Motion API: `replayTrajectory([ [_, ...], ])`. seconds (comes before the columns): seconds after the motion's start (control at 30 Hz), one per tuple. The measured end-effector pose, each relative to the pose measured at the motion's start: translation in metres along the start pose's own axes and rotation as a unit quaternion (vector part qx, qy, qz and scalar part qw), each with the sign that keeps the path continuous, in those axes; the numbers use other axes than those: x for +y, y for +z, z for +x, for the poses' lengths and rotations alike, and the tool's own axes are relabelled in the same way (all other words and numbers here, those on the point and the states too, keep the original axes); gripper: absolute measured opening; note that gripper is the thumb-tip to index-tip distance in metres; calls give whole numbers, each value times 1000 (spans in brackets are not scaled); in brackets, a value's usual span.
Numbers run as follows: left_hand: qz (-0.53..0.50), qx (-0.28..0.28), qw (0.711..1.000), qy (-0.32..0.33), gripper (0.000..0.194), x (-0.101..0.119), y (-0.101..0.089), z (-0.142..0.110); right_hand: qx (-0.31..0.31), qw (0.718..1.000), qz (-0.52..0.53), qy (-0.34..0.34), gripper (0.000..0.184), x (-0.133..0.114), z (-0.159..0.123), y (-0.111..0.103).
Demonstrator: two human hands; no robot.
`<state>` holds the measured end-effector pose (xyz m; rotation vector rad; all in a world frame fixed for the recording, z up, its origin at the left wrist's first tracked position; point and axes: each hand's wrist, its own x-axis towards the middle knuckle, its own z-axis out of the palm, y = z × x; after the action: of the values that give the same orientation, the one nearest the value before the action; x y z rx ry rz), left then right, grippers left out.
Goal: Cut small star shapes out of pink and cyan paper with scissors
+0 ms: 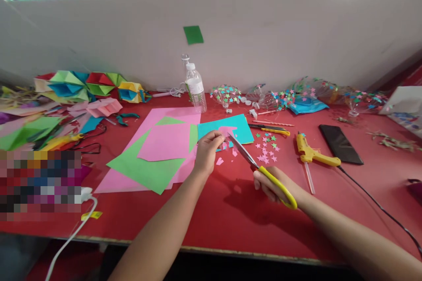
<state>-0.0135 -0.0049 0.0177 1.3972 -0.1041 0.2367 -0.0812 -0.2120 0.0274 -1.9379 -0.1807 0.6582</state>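
My left hand [207,151] is closed in a pinch on a small pink paper piece [227,131], held just above the red table [231,219]. My right hand [272,184] grips yellow-handled scissors [260,167], whose blades point up-left to the pink piece. Tiny pink scraps [220,161] lie under the hands. A teal sheet [242,129] lies behind them, and pink and green sheets [158,153] lie to the left.
A yellow glue gun [311,153] with its cable, a black phone [340,144], small paper stars [267,147] and pens sit to the right. A water bottle [196,88], folded paper shapes [89,85] and star-filled clear wraps [296,96] line the white partition.
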Motion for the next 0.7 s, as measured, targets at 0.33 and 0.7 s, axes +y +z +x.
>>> replayTrajectory([
  [0.33, -3, -19, 1000, -14, 13, 1, -5, 5, -34, 999, -24, -28, 56, 0, 0, -7],
  [0.7, -13, -36, 998, -40, 9, -1, -7, 6, -50, 998, -10, -35, 60, 2, 0, -8],
])
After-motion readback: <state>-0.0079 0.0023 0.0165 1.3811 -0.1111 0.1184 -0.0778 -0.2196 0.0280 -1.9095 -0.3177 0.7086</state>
